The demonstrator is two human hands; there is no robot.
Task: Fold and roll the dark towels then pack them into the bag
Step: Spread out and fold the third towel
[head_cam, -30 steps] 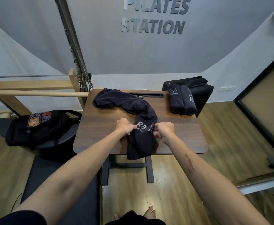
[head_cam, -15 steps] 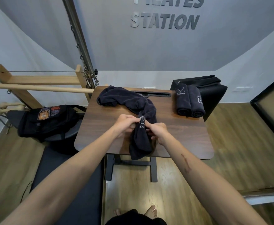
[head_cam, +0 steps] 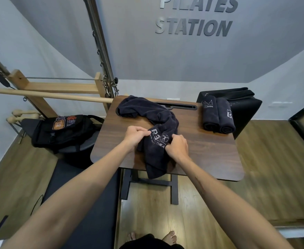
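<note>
A crumpled dark towel (head_cam: 147, 114) with grey lettering lies across the brown table (head_cam: 210, 155), its near end hanging over the front edge. My left hand (head_cam: 134, 136) grips the towel's edge at the left of the lettering. My right hand (head_cam: 177, 147) grips it at the right, close to the left hand. Two rolled dark towels (head_cam: 217, 115) lie side by side at the table's back right. A black bag (head_cam: 65, 131) with an orange patch sits to the left of the table, on a dark padded surface.
A black folded mat or case (head_cam: 244, 105) stands behind the rolled towels. Wooden pilates bars (head_cam: 48, 95) and a metal post with springs (head_cam: 101, 51) rise at the back left. The table's black foot (head_cam: 147, 184) stands on wood flooring; my bare feet (head_cam: 169, 237) show below.
My hands have spread slightly apart on the towel, and the grey lettering between them shows again. The view has shifted a little, moving the table rightward in frame.
</note>
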